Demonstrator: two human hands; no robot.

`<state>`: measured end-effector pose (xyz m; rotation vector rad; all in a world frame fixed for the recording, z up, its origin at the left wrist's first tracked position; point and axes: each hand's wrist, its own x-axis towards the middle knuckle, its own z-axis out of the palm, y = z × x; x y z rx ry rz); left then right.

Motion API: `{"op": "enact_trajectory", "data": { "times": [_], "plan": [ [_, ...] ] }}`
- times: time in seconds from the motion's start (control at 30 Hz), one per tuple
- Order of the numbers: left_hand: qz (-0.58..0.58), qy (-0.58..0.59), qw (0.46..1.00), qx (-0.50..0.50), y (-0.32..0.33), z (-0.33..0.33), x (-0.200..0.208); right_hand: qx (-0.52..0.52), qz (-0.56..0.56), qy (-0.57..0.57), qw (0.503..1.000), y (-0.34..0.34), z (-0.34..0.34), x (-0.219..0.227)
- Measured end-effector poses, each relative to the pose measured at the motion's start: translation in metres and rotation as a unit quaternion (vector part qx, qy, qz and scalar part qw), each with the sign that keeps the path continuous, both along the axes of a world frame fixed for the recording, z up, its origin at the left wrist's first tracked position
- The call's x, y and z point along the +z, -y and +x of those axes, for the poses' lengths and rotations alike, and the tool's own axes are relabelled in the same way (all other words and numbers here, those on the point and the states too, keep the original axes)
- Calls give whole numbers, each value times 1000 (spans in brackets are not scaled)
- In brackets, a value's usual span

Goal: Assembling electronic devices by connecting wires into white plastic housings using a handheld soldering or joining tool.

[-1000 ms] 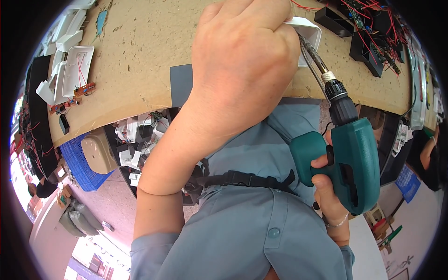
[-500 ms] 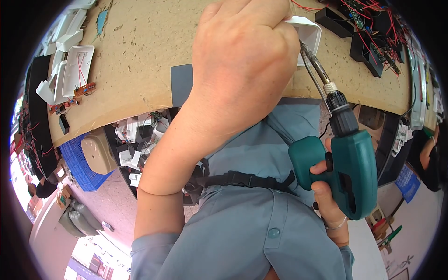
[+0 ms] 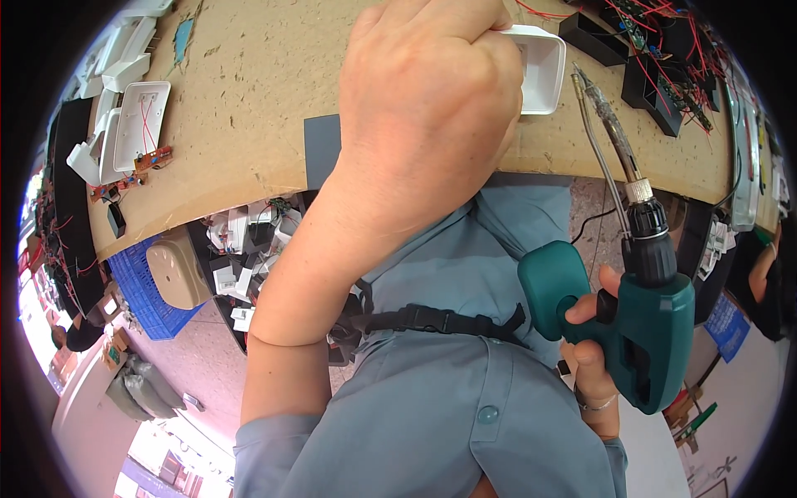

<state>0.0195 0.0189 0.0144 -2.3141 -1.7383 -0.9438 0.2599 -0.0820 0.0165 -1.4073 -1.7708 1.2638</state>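
Right grip (image 3: pixel 593 375) closed round green soldering gun (image 3: pixel 660 336); left grip (image 3: pixel 432 108) over white box (image 3: pixel 545 79) at tabletop (image 3: pixel 257 83), cannot tell hold. Soldering step, seemingly; tip (image 3: pixel 583 73) beside box; next calls for steady aim.

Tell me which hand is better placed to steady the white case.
Left, likely: the left hand is at the white case, while the right hand grips the green pistol-shaped tool.
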Motion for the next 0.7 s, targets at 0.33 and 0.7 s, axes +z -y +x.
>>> {"op": "enact_trajectory", "data": {
  "times": [0.33, 0.7],
  "plan": [
    [-46, 70, 996, 7, 13, -10, -14, -113, 42, -54, 991, -14, -22, 6],
    [-62, 198, 976, 59, 26, -38, -22, -90, 147, -101, 980, -17, -19, 0]
  ]
}}
